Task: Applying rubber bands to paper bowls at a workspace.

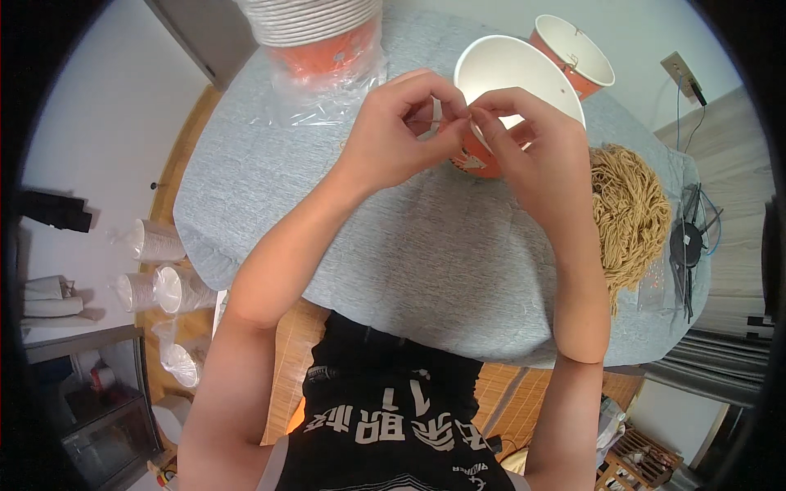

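Observation:
My left hand (403, 129) and my right hand (536, 143) meet fingertip to fingertip in front of a large paper bucket (516, 69), white inside and orange outside. Both hands are closed in a pinch. A thin strand of string (423, 122) shows by my left fingers, and its end is hidden where the fingertips meet. The bucket stands tilted on the table, with a small hole near its rim. To the right of my right forearm lies a heap of tan strings (630, 213).
A second orange bucket (573, 53) with string at its rim stands behind. At the back left rises a wrapped stack of buckets (315, 37). The grey cloth-covered table (409, 245) carries a black spoked object (692, 245) at right. Wrapped white stacks (184, 288) stand on the floor, left.

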Demonstrator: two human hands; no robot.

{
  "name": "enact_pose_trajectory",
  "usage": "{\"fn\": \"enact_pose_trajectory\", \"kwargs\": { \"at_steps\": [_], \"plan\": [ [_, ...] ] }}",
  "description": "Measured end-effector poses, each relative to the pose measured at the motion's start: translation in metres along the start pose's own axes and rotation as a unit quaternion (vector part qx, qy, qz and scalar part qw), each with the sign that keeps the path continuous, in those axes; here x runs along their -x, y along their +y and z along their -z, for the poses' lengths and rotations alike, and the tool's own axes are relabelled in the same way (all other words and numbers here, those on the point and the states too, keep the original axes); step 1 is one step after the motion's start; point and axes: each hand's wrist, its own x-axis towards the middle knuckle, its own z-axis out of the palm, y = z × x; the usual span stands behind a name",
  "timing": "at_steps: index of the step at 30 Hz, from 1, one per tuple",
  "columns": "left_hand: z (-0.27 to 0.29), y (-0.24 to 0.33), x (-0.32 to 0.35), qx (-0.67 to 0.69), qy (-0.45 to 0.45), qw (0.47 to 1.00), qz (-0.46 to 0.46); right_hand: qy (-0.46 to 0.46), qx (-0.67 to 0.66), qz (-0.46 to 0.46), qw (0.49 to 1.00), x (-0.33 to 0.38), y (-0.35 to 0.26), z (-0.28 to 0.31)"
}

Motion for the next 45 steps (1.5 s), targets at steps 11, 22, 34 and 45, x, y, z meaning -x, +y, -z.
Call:
{"fn": "enact_pose_trajectory", "kwargs": {
  "at_steps": [11, 22, 34, 45],
  "plan": [
    [-0.001, -0.01, 0.001, 0.073, -0.015, 0.993, 0.095, -0.018, -0.079, -0.065, 0.995, -0.004, 0.01, -0.001],
    [-0.003, -0.013, 0.001, 0.079, -0.016, 0.991, 0.106, 0.004, 0.002, 0.054, 0.999, -0.003, 0.011, 0.002],
    [-0.003, -0.008, 0.0, 0.092, 0.001, 0.991, 0.1, -0.006, 0.142, 0.197, 0.97, -0.004, 0.02, 0.007],
    [-0.003, -0.007, 0.0, 0.084, -0.012, 0.991, 0.099, 0.016, 0.176, 0.222, 0.959, -0.008, 0.019, 0.007]
  ]
}}
